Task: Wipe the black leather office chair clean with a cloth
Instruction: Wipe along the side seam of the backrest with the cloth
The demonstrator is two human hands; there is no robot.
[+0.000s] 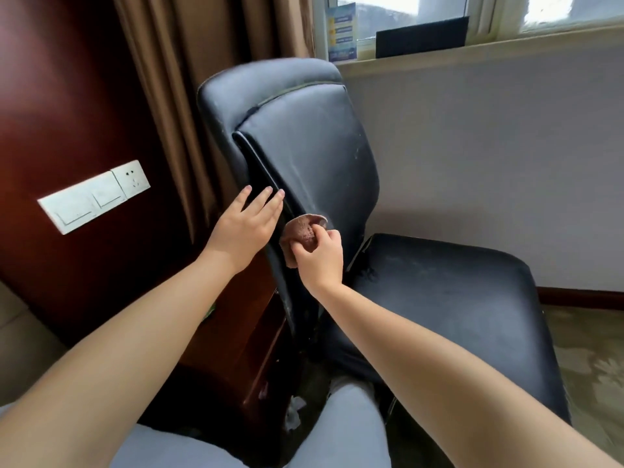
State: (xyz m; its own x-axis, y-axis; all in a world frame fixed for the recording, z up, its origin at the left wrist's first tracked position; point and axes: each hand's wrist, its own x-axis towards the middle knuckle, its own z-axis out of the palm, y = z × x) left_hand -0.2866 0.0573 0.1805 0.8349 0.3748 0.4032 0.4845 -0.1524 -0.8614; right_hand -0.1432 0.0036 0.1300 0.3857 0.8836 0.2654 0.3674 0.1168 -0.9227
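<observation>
The black leather office chair (304,140) stands in front of me, its tall backrest to the left and its dusty seat (449,292) to the right. My left hand (246,224) lies flat with straight fingers against the left side edge of the backrest. My right hand (319,258) grips a small brownish cloth (302,229) and presses it on the lower edge of the backrest, just right of my left hand. White dust streaks show on the leather.
A dark red wooden panel with a white switch and socket plate (94,197) is on the left, with brown curtains (189,79) behind the chair. A windowsill (472,49) runs above a pale wall at the right. My knees in grey trousers (337,430) are below.
</observation>
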